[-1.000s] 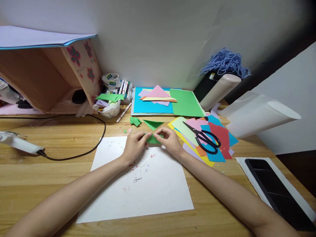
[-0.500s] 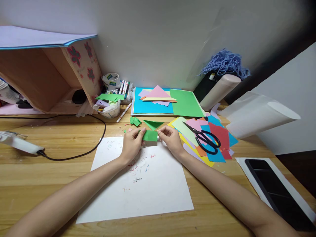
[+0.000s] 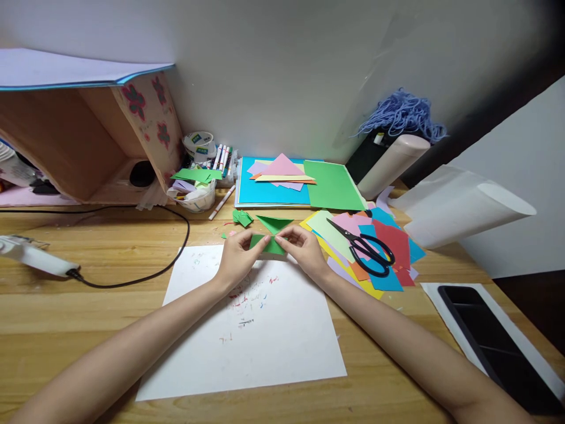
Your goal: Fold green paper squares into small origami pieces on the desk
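Observation:
Between my two hands is a small rectangle of green paper (image 3: pixel 268 247), held just over the far edge of a stained white sheet (image 3: pixel 265 330). My left hand (image 3: pixel 238 254) pinches its left part, thumb on top near the middle. From the other side my right hand (image 3: pixel 303 250) grips it, thumb and fingertips close to the left thumb. Just beyond the hands lies a folded green triangle (image 3: pixel 274 223). A little heap of folded green pieces (image 3: pixel 242 218) sits to its left.
Black-handled scissors (image 3: pixel 368 247) lie on coloured paper scraps (image 3: pixel 392 241) at right, with a phone (image 3: pixel 489 341) nearer. A paper stack (image 3: pixel 335 185), a tub of scraps (image 3: pixel 194 197) and a cardboard box (image 3: pixel 150 129) stand behind. A black cable (image 3: pixel 187 229) loops at left.
My right hand has moved left from the green paper's right edge, so both thumbs now nearly meet at its middle. The paper has tipped, and its face looks darker.

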Available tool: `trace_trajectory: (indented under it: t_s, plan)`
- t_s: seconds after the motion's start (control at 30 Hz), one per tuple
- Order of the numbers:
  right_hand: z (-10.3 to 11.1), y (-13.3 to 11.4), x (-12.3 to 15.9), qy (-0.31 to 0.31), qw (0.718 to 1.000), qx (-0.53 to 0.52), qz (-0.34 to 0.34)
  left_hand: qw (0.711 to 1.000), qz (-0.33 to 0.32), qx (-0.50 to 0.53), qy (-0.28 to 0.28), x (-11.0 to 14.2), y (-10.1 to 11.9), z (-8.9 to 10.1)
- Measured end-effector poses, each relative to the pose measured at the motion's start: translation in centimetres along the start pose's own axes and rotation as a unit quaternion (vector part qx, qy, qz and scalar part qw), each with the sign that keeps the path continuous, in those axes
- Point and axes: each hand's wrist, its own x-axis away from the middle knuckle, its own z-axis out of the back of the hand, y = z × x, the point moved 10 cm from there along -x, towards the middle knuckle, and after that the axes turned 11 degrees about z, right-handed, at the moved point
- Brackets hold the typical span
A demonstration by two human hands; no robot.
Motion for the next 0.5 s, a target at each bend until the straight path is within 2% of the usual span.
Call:
trace_trajectory:
  t_s: [0.23,0.5]
  plan:
    - [-0.87,-0.13,0.55,-0.05,0.999,0.001,0.006,0.998,-0.007,-0.065,0.025,0.33,0.81,0.48]
    - [-0.11,-0.25,0.23,-0.02,0.999,0.022,0.026,0.998,0.003,-0.047,0.046,0.07,0.03,0.77]
